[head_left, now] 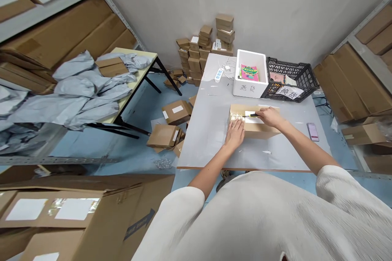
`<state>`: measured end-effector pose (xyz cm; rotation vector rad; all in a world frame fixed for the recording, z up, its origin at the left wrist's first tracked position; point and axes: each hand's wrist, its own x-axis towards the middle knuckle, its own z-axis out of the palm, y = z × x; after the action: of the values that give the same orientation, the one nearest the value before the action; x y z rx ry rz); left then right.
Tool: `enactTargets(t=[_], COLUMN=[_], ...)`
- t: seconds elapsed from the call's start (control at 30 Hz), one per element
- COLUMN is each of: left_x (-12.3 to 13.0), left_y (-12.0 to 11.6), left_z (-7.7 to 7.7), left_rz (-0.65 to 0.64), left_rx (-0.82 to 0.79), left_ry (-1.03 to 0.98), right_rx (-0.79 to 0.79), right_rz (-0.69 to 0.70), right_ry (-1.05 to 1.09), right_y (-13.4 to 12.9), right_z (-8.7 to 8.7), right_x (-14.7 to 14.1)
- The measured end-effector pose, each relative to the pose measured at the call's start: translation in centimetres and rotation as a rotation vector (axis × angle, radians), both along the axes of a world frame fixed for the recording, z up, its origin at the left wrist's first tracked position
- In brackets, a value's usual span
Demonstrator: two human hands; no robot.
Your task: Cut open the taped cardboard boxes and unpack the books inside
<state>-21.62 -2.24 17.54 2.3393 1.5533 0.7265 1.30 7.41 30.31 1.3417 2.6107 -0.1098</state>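
A brown cardboard box (pixel 260 130) lies on the grey table (pixel 208 138) in front of me. Clear tape covers its left end, and a white label (pixel 249 119) is stuck on its top. My left hand (pixel 235 132) rests on the left end, fingers stretched over the taped part. In my right hand (pixel 270 116) is a utility knife (pixel 253 115) with a black and yellow handle, gripped above the box. Its thin blade points left to the edge of the tape; whether it cuts in cannot be seen.
Behind the box stand a white foam box (pixel 249 89) with colourful booklets and a black plastic crate (pixel 290 94). A power strip (pixel 219 75) and a phone (pixel 312 131) lie on the table. Cartons (pixel 176 112) sit on the floor; grey parcels (pixel 82 85) cover a side table.
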Motion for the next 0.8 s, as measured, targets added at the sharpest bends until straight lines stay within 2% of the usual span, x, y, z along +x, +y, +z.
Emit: enactTargets(t=[0.33, 0.8], left_x=[0.8, 2.6], left_y=[-0.2, -0.1], left_z=[2.0, 3.9], left_rz=[0.066, 0.154], left_rx=[-0.086, -0.199], left_ry=[0.122, 0.243], right_rx=[-0.007, -0.011], right_rz=[0.016, -0.010], right_ry=[-0.144, -0.118], right_y=[-0.3, -0.6], right_z=[1.3, 0.9], right_x=[1.0, 6.4])
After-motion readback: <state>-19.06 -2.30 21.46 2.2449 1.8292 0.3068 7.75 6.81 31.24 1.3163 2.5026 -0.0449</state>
